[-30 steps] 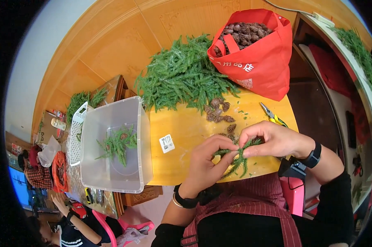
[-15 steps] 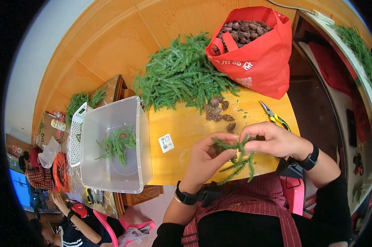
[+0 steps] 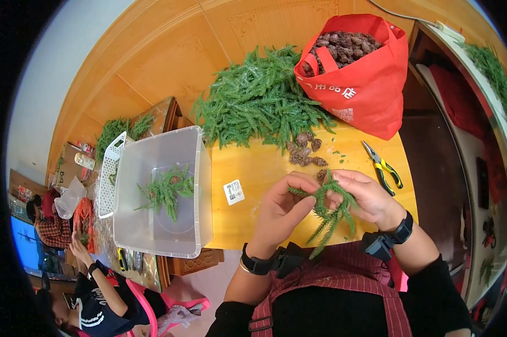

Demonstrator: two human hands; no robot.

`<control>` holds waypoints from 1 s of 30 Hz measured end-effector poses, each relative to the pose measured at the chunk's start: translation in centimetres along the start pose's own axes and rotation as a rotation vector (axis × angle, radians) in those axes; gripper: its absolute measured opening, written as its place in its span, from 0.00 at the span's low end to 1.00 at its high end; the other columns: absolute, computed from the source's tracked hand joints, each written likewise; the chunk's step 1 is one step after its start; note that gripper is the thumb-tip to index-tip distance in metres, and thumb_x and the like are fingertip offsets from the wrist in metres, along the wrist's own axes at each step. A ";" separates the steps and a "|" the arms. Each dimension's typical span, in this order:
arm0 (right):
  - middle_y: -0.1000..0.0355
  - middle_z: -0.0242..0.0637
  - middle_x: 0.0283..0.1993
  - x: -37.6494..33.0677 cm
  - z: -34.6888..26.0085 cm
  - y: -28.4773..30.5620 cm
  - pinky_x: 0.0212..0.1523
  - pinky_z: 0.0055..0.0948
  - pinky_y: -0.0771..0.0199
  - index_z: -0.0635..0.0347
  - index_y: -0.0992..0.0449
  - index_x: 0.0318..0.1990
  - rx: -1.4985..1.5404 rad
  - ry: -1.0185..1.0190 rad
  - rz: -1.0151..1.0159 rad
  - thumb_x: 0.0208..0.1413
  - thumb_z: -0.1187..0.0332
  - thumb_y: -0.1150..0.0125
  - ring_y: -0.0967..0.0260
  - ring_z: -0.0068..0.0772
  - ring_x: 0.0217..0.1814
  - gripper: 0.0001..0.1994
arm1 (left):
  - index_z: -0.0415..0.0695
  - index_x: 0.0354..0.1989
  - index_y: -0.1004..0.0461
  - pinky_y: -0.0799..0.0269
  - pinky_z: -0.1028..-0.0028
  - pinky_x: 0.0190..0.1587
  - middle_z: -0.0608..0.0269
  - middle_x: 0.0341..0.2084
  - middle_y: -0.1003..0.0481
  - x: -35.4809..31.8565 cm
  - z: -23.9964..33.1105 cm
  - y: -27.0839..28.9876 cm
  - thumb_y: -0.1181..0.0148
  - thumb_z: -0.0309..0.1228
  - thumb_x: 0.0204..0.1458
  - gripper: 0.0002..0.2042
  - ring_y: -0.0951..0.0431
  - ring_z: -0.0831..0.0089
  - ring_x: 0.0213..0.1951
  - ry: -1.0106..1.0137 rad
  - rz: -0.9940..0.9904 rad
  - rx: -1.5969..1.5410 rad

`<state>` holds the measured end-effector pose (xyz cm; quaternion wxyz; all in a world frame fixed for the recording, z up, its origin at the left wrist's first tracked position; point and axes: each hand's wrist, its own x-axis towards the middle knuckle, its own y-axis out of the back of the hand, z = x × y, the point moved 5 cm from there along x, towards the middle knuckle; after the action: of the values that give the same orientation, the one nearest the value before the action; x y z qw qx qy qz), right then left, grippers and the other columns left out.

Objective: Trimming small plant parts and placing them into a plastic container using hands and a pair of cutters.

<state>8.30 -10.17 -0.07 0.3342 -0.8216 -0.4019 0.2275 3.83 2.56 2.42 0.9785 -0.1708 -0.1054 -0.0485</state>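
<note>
Between my hands, over the front of the yellow table, is a green artificial pine sprig (image 3: pixel 333 216) with several needled branches drooping down. My right hand (image 3: pixel 367 197) grips it from the right, thumb and fingers closed around its upper part. My left hand (image 3: pixel 284 210) curls around the sprig's left branch, thumb and fingers on either side; part of the grip is hidden. Just behind the fingers lies a brown pine cone (image 3: pixel 321 175), and a small cluster of pine cones (image 3: pixel 304 150) sits farther back. Yellow-and-black pliers (image 3: pixel 382 167) lie right of my right hand.
A big heap of green sprigs (image 3: pixel 259 101) covers the table's back, beside a red bag (image 3: pixel 357 98) full of cones. At left stands a clear plastic bin (image 3: pixel 206 191) with finished-looking sprigs (image 3: pixel 172 191) inside. A white label (image 3: pixel 234 192) lies on the table. Other people sit far left.
My right hand has turned and shifted slightly, swinging the sprig so its branches fan out more to the right. My left fingers have loosened a little. The whole view has shifted slightly.
</note>
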 end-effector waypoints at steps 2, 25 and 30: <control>0.38 0.30 0.26 0.1 -0.3 -0.2 0.36 0.22 0.38 0.61 0.33 0.34 -0.097 0.034 0.047 0.60 0.62 0.58 0.40 0.22 0.30 0.12 | 0.38 0.33 0.33 0.36 0.73 0.45 0.58 0.36 0.32 0.0 0.4 -0.1 0.51 0.19 0.47 0.05 0.32 0.72 0.40 -0.036 -0.006 0.074; 0.33 0.36 0.46 0.2 -0.9 -0.2 0.42 0.24 0.32 0.64 0.33 0.47 -0.390 0.009 0.206 0.58 0.65 0.55 0.33 0.25 0.43 0.14 | 0.39 0.36 0.27 0.32 0.76 0.37 0.57 0.36 0.27 0.8 1.6 0.0 0.43 0.16 0.39 0.13 0.28 0.67 0.40 -0.373 -0.055 0.592; 0.32 0.34 0.39 -1.5 -5.3 -0.5 0.43 0.21 0.36 0.67 0.31 0.39 -0.857 0.429 0.361 0.55 0.74 0.53 0.35 0.22 0.41 0.08 | 0.39 0.30 0.28 0.36 0.85 0.24 0.60 0.33 0.28 0.3 2.1 0.2 0.40 0.17 0.38 0.10 0.32 0.82 0.24 -0.189 0.075 0.652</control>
<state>10.59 -13.10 4.05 -0.0023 -0.9694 -0.2331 -0.0775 3.71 3.41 4.32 0.9686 0.1434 -0.1993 0.0399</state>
